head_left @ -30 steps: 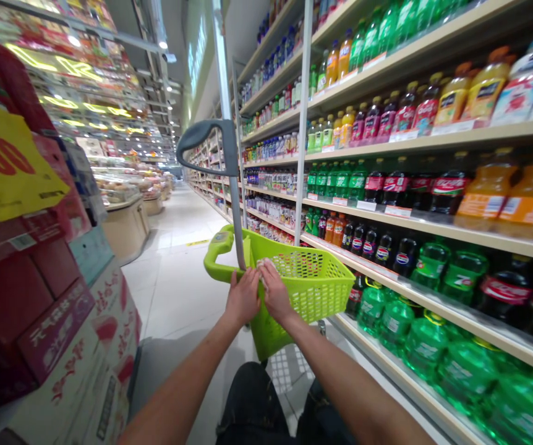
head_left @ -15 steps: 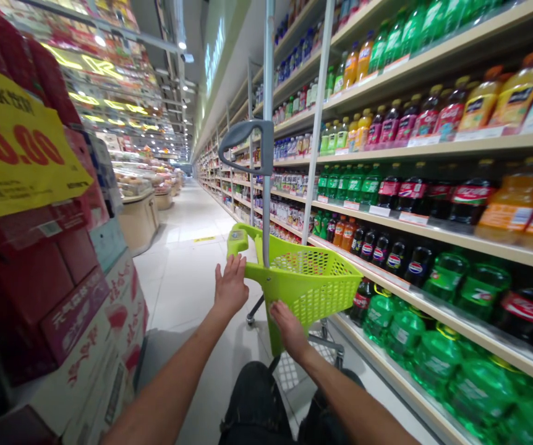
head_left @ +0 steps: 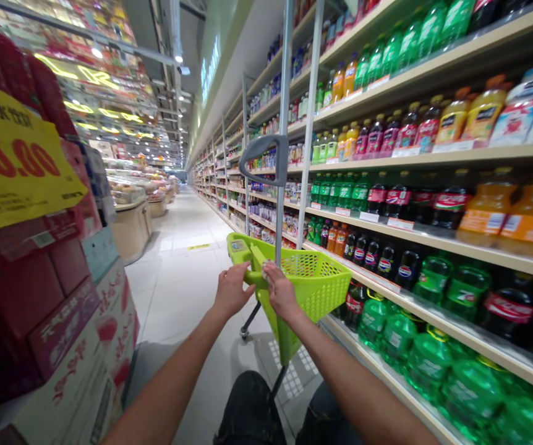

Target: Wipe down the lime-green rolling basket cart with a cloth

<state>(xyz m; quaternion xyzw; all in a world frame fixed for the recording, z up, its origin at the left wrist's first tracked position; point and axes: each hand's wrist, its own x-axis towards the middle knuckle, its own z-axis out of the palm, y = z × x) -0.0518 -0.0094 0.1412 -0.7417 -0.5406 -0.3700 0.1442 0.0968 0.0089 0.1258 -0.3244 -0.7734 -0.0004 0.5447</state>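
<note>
A lime-green shopping cart [head_left: 315, 293] with perforated sides stands right in front of my knees. My left hand [head_left: 233, 290] curls round the left part of its handle bar [head_left: 258, 279], thumb on the near side. Just to the right, my right hand [head_left: 281, 292] has its fingers bent over the same bar near the pole. Something small and pale shows at its fingertips, too small to name. A metal pole [head_left: 279, 222] rises from the cart and carries a grey loop handle [head_left: 266, 161]. Inside the basket, the visible part shows only green mesh.
Shelves [head_left: 433, 154] of bottled drinks line the right side, with large green bottles [head_left: 426, 355] at the bottom. Stacked boxes [head_left: 57, 309] under a yellow price sign [head_left: 20, 154] stand close on the left. A tiled aisle [head_left: 178, 228] runs ahead past display counters [head_left: 130, 228].
My right hand has moved up from the cart's front panel to the handle bar. My left hand has closed on the bar. The cart has turned slightly and the view has shifted.
</note>
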